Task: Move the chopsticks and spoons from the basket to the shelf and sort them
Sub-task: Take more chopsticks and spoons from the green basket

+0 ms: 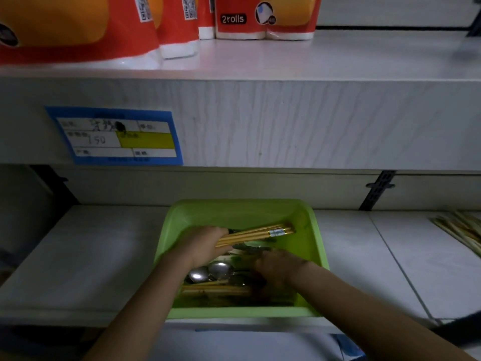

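While the left hand (205, 246) grips silver-banded yellow chopsticks (260, 234), I cannot tell what the right hand (277, 267) holds.

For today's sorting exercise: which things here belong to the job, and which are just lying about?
Belong: green basket; bundled chopsticks gripped by the left hand; spoons; right hand reaching into the basket; shelved chopsticks; lower shelf.
Lying about: red paper-roll packs; blue label.

One basket (319, 246), two spoons (220, 270), one label (114, 136)
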{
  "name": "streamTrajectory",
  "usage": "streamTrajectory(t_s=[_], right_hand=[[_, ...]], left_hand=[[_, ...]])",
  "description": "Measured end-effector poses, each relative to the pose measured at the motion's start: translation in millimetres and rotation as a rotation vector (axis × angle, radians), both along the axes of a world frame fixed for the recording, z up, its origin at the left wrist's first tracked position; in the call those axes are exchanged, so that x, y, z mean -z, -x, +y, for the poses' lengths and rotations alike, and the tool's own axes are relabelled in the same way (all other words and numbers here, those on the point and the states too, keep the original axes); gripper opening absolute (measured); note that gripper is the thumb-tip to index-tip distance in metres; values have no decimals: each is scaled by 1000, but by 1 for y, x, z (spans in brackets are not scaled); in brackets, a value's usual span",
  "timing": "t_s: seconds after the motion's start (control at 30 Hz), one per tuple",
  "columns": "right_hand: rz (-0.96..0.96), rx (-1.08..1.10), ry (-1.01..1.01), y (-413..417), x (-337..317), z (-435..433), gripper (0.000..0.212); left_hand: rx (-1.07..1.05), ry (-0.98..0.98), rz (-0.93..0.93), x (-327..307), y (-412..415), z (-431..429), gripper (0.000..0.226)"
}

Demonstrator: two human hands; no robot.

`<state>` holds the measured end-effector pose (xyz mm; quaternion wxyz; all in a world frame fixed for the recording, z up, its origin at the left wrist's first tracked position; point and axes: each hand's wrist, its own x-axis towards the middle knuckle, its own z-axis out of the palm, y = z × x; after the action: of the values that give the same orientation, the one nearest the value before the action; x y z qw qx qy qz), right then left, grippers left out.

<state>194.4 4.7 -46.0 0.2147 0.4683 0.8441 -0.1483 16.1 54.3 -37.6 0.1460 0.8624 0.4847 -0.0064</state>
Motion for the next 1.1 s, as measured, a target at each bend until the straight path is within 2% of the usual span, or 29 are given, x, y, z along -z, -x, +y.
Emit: streamTrajectory(t_s=[0.17,0.3,0.47,0.67,0.77,0.87,1.1], right_hand=[[-53,-9,-57,4,12,-1,37],[35,67,-41,2,14,7,42],[91,79,-154,11,16,14,40],[-111,-48,-219,21,8,16,30],[-93,-62,-172,22,8,16,37],[-57,-77,-114,19,10,15,35],[-103,-88,-64,32,10,9,33]], left_hand=[[-15,-48,-46,-4,1,-6,25],[-38,-98,-84,-9,2,-6,25],[-55,-113,-92,-11,1,-6,24],[-65,-103,-96,-13,1,-5,23],[-64,-118,-88,-12,1,-5,24],[-61,-132,-73,-12,2,-6,26],[-47,-176,-61,-8,1,-9,26]])
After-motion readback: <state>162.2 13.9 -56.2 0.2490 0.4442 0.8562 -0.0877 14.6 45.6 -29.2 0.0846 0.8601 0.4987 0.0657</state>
